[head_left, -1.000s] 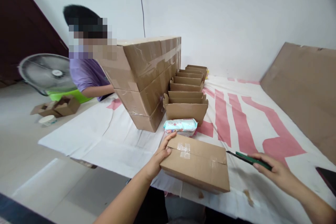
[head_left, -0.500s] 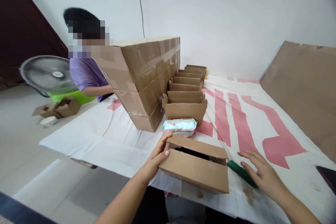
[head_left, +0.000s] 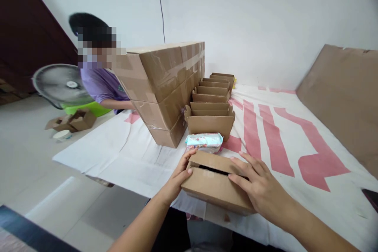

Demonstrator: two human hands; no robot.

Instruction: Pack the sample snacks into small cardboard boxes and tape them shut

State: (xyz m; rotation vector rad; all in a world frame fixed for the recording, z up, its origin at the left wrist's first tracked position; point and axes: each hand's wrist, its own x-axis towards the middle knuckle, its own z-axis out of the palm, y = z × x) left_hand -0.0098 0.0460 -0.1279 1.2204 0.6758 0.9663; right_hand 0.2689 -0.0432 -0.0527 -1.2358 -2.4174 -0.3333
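Observation:
A small cardboard box (head_left: 217,189) sits at the near edge of the cloth-covered table, its two top flaps folded inward with a dark slit between them. My left hand (head_left: 180,171) holds its left end, thumb on the near flap and fingers around the far corner. Across the right part of the top lies my right hand (head_left: 255,181), thumb on the near flap and fingertips on the far one. What is inside the box cannot be made out. Just behind it is a soft light-blue packet of wipes (head_left: 204,141).
Several open-topped cardboard boxes (head_left: 211,126) run in a row toward the wall. Left of them rises a wall of taped cartons (head_left: 165,75), with a person in a purple shirt (head_left: 99,82) beyond. A large cardboard sheet (head_left: 342,94) leans at right; a fan (head_left: 63,84) stands on the floor.
My right hand has moved left from the table onto the box's top flaps. The green object beside the box is now out of sight. My left hand has kept its hold.

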